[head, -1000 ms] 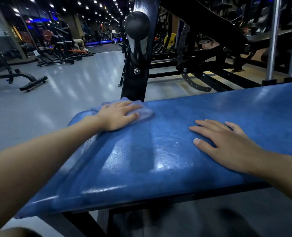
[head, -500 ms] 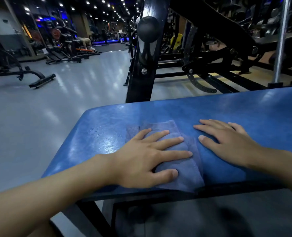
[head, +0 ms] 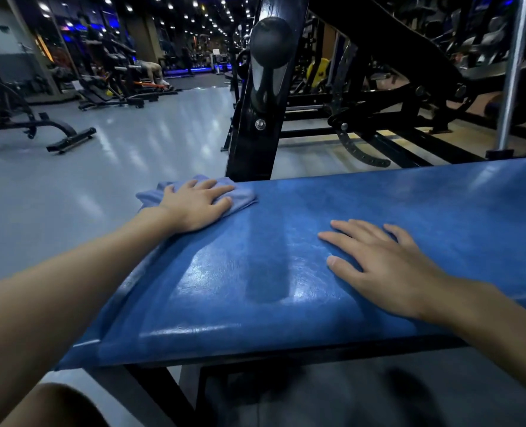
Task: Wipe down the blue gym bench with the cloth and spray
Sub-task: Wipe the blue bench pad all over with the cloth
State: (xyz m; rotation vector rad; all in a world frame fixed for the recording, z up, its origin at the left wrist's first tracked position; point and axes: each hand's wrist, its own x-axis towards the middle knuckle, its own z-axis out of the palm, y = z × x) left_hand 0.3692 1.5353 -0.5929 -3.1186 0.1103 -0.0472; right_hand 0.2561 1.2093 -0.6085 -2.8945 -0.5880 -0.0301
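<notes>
The blue gym bench (head: 286, 272) fills the lower middle of the head view, its pad glossy with wet streaks. A light blue cloth (head: 243, 200) lies at the bench's far left corner, partly hanging over the edge. My left hand (head: 197, 204) presses flat on the cloth with its fingers straight. My right hand (head: 378, 263) rests flat on the pad to the right, fingers spread, holding nothing. No spray bottle is in view.
A black upright post with a round knob (head: 267, 87) stands just behind the bench's far edge. Black machine frames (head: 394, 112) crowd the back right. Grey gym floor (head: 101, 180) stretches left, with other benches (head: 64, 137) farther off.
My left hand has pushed the cloth from the near middle of the pad back out to the far left corner. My right hand has stayed flat in the same place.
</notes>
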